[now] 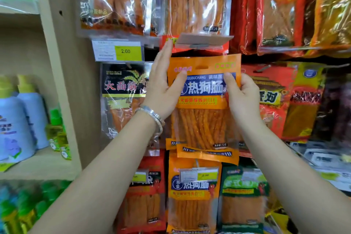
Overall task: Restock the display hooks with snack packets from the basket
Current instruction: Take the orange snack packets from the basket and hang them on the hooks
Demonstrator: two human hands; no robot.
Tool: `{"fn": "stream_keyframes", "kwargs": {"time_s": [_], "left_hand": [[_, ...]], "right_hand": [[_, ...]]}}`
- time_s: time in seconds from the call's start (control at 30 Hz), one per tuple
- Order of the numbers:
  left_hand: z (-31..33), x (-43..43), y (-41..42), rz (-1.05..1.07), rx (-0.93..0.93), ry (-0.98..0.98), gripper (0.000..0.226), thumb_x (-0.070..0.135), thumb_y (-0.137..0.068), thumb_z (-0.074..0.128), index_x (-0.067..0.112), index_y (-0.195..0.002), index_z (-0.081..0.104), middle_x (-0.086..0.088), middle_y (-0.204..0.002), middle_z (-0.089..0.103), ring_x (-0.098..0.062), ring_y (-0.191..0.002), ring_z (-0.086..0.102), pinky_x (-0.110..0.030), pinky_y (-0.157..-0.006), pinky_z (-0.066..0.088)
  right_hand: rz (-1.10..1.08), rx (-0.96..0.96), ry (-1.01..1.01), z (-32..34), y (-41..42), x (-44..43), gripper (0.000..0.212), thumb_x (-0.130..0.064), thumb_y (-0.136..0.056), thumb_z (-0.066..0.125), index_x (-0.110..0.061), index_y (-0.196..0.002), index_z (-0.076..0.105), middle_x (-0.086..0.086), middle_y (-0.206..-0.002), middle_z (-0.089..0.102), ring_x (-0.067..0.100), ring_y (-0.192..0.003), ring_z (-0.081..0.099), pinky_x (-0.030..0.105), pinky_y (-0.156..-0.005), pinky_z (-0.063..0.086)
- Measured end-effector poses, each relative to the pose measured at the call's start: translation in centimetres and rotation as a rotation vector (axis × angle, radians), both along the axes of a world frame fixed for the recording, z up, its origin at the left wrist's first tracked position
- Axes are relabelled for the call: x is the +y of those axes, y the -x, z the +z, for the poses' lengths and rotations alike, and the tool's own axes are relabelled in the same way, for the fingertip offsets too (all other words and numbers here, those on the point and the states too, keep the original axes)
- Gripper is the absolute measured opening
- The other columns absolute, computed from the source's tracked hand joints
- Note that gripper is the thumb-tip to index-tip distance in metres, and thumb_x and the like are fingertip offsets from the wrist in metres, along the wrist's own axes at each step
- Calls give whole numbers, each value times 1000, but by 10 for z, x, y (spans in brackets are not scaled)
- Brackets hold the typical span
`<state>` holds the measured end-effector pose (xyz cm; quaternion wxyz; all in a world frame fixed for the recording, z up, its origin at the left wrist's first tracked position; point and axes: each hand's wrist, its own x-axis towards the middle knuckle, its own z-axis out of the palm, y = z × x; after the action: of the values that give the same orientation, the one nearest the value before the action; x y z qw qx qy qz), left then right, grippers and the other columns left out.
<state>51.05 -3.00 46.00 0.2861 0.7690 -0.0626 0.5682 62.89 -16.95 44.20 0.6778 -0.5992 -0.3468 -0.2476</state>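
Display wall (87, 119): "EGOUCHANG" packet (203, 104), "2.00" tag (125, 51)

packet (204, 104) between left hand (163, 89) and right hand (243, 97) (before hung packets (193, 205)) | price tag (118, 50) above-left | bottles (15, 119) on shelf (38, 165) far left
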Motion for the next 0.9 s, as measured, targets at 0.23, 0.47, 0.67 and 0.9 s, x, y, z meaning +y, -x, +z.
{"fn": "stream_keyframes", "kwargs": {"time_s": [0.23,0.47,0.67,0.9], "left_hand": [[3,-2,0,-86,34,13,63,25,-92,47,24,-149,18,4,-153,26,-9,-141,23,-42,-116,24],[-30,10,-9,-8,160,-19,66,32,-90,51,33,-146,18,25,-147,21,6,-137,16,-23,-115,16],[-102,21,-22,197,426,-138,75,35,-88,56,26,-150,13,14,-156,-5,-4,-142,2,-30,-115,10],[-139,30,-41,243,564,-180,89,38,-89,53,26,-148,-12,15,-140,-43,-5,-137,-24,-26,-113,1]], "right_hand": [[-23,22,3,16,-11,16,33,-33,-92,56,-12,-66,55,-6,-64,54,2,-57,45,28,-59,34],[-72,3,31,3,-15,19,17,-35,-91,58,-21,-82,55,-7,-77,58,3,-68,53,24,-66,40],[-485,-449,162,-46,-12,14,52,-18,-85,67,-6,-131,46,16,-130,46,23,-120,42,31,-101,35],[-733,-761,785,-102,-40,23,60,-22,-85,67,-6,-139,46,18,-145,41,33,-134,40,49,-110,26]]}}
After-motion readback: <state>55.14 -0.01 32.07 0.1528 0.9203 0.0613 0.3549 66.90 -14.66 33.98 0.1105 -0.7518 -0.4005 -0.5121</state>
